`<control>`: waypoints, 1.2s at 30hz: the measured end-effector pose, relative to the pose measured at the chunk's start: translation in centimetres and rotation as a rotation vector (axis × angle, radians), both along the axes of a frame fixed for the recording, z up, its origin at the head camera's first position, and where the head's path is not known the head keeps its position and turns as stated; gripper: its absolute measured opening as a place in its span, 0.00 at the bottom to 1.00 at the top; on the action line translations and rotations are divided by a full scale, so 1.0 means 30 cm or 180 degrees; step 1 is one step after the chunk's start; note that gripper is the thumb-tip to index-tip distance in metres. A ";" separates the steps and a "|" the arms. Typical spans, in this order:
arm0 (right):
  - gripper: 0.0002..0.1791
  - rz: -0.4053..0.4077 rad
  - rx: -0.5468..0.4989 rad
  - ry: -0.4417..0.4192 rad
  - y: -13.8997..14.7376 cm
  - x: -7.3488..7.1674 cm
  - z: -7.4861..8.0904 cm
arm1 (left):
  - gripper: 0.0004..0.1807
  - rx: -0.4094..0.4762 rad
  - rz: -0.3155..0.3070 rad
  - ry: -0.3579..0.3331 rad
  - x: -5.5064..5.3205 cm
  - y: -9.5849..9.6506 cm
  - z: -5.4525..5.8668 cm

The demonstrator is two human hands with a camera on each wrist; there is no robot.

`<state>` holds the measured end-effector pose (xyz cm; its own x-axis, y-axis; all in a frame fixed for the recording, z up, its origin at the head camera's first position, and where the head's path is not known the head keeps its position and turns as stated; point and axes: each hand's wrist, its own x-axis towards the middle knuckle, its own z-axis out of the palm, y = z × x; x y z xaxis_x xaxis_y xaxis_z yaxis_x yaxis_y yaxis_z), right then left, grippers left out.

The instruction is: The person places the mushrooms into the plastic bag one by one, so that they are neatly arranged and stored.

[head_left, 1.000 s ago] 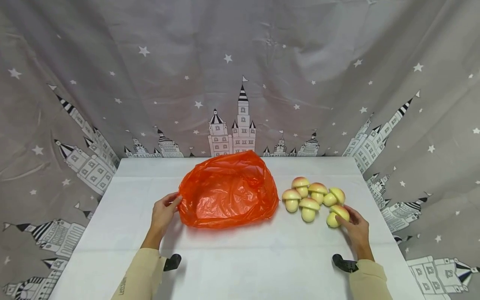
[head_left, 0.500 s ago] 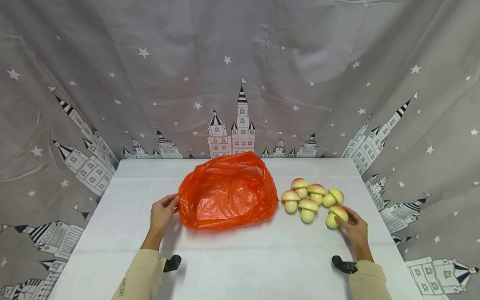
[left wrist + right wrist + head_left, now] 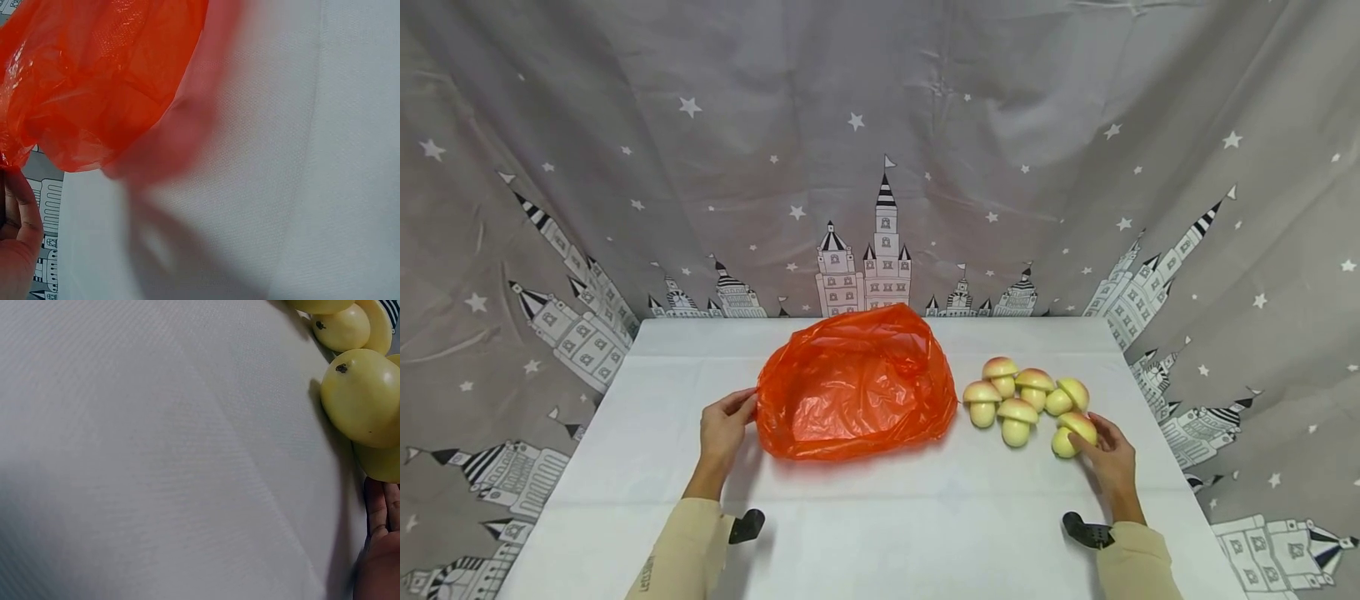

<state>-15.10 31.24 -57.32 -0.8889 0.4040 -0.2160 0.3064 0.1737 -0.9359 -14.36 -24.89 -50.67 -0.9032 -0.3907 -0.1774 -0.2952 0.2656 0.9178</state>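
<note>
A thin orange-red plastic bag [image 3: 853, 400] lies on the white table with its wide mouth facing up and forward. On its left edge my left hand [image 3: 724, 429] pinches the film between thumb and fingers; the left wrist view shows the fingertips [image 3: 22, 194] at a gathered bit of bag. To the right of the bag, several toy mushrooms [image 3: 1017, 421] with yellow stems and reddish-yellow caps sit in a cluster. My right hand [image 3: 1111, 454] holds the nearest right mushroom [image 3: 1067, 442], thumb in front and fingers behind the cap. That mushroom [image 3: 362, 400] fills the right edge of the right wrist view.
Behind the white table [image 3: 895, 525] hangs a grey curtain [image 3: 880, 125] printed with castles and stars. It also runs along both sides. A black wrist mount [image 3: 747, 526] juts inward from the left sleeve, and another mount [image 3: 1086, 530] from the right sleeve.
Both hands, the bag and the mushrooms stay practically where they were. Only a slight shift of the head view shows.
</note>
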 end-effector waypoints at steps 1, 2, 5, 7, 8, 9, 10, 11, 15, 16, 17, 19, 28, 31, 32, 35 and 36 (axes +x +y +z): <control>0.35 0.0001 -0.0004 -0.0007 0.001 0.004 0.000 | 0.21 0.0005 -0.0002 -0.0009 0.001 0.000 -0.002; 0.35 -0.0004 -0.0004 -0.0006 0.003 0.006 -0.001 | 0.21 0.0003 -0.0015 -0.0022 0.003 0.001 -0.003; 0.34 0.0011 -0.0025 0.0039 0.005 0.005 -0.002 | 0.21 -0.0008 -0.0012 -0.0024 0.006 -0.002 -0.004; 0.34 0.0031 -0.0026 0.0061 0.003 0.002 0.000 | 0.21 -0.0016 0.0002 -0.0025 0.005 -0.005 -0.004; 0.34 0.0041 -0.0012 0.0067 0.002 -0.002 0.001 | 0.21 -0.0015 0.0007 -0.0017 0.003 -0.007 -0.003; 0.34 0.0057 0.0019 0.0074 0.002 -0.004 0.003 | 0.21 -0.0004 0.0015 -0.0016 0.002 -0.009 -0.003; 0.33 0.0060 0.0044 0.0067 0.002 -0.006 0.005 | 0.21 0.0011 0.0021 -0.0027 0.001 -0.009 -0.003; 0.33 0.0062 0.0055 0.0067 0.003 -0.006 0.008 | 0.21 0.0024 0.0023 -0.0036 -0.001 -0.009 -0.005; 0.33 0.0052 0.0091 0.0049 0.009 0.001 0.019 | 0.21 0.0019 0.0015 -0.0078 -0.007 -0.003 -0.011; 0.32 0.0050 0.0076 0.0053 0.011 0.003 0.021 | 0.21 0.0003 0.0022 -0.0080 -0.008 -0.001 -0.011; 0.33 0.0060 0.0078 0.0063 0.012 0.006 0.025 | 0.21 -0.0010 0.0033 -0.0091 -0.009 0.000 -0.012; 0.32 0.0061 0.0063 0.0084 0.015 0.009 0.031 | 0.20 -0.0034 0.0053 -0.0100 -0.008 0.001 -0.011; 0.34 0.0087 0.0129 0.0104 0.034 0.008 0.060 | 0.19 -0.0006 0.0080 -0.0036 -0.005 -0.004 -0.008; 0.34 0.0074 0.0168 0.0068 0.041 0.012 0.069 | 0.20 0.0023 0.0054 -0.0009 -0.003 -0.004 -0.005; 0.34 0.0070 0.0190 0.0064 0.043 0.013 0.073 | 0.20 0.0033 0.0049 0.0001 -0.002 -0.004 -0.004; 0.34 0.0099 0.0243 0.0102 0.047 0.015 0.082 | 0.21 0.0047 0.0028 0.0024 -0.002 -0.007 -0.002; 0.34 0.0115 0.0263 0.0116 0.048 0.015 0.085 | 0.22 0.0046 0.0019 0.0031 -0.002 -0.008 -0.002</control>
